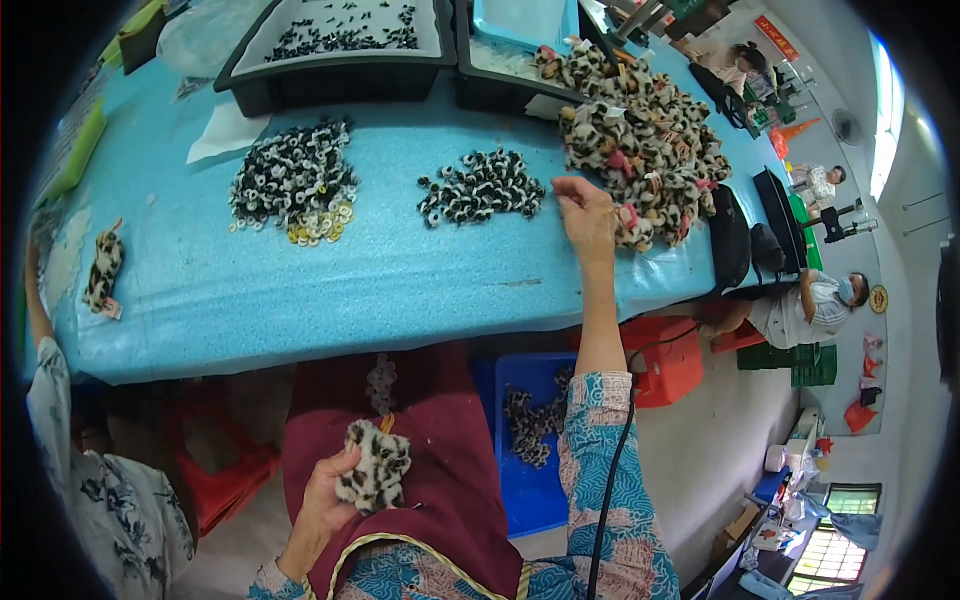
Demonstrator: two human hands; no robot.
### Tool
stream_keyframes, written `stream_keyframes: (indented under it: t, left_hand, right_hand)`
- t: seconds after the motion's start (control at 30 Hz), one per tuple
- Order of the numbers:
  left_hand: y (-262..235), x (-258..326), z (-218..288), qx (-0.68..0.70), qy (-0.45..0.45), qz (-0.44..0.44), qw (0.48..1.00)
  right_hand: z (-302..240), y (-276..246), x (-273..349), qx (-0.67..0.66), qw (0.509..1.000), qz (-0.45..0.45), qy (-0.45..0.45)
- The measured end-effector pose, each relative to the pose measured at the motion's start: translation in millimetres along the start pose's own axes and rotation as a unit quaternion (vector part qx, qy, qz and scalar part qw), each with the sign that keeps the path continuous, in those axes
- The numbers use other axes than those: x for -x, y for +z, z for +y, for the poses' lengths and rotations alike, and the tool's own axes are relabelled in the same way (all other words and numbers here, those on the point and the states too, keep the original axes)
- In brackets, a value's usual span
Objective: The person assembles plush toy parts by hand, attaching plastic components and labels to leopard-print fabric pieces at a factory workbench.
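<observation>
My left hand (pixel 325 492) rests over my lap and holds a small leopard-spotted plush piece (pixel 373 466) above a dark red apron. My right hand (pixel 585 212) stretches out over the blue table (pixel 300 290), fingers pinched together at the right edge of a small heap of black-and-white plastic eyes (pixel 480 188). Whether a piece sits between the fingertips I cannot tell. A big pile of leopard-spotted plush pieces (pixel 645 140) lies just right of that hand.
A larger heap of eyes and yellowish washers (pixel 295 185) lies at centre left. Two black trays (pixel 340 50) stand at the back. One spotted plush (pixel 103 270) lies far left. A blue crate (pixel 530 440) and red crate (pixel 665 360) sit under the table. Other people sit at right.
</observation>
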State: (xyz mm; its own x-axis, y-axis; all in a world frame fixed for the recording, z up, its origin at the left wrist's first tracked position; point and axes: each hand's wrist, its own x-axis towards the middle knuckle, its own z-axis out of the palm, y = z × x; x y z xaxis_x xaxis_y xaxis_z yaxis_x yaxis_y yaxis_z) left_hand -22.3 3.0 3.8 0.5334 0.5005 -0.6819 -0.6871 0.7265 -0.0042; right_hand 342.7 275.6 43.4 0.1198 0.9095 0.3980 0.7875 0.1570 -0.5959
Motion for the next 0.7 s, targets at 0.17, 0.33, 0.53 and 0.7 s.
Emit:
stream_keyframes:
  t: [0.17,0.33,0.53,0.7]
  left_hand:
    - [5.5,3.1,1.5,-0.004,-0.008,0.004,1.0]
    - [6.5,0.5,-0.2,-0.014,-0.028,0.018,0.999]
    - [4.0,0.3,-1.8,-0.017,-0.017,0.017,1.0]
    - [6.7,0.9,-0.9,-0.031,-0.018,0.026,0.999]
  right_hand:
    - [-20.2,-0.4,-3.7,-0.043,0.995,-0.063,0.067]
    - [-12.6,3.1,-4.0,0.048,0.998,-0.042,0.031]
    - [-8.0,1.0,-1.7,0.025,0.999,-0.037,0.024]
    - [-12.2,-7.2,-2.3,0.074,0.995,-0.07,0.019]
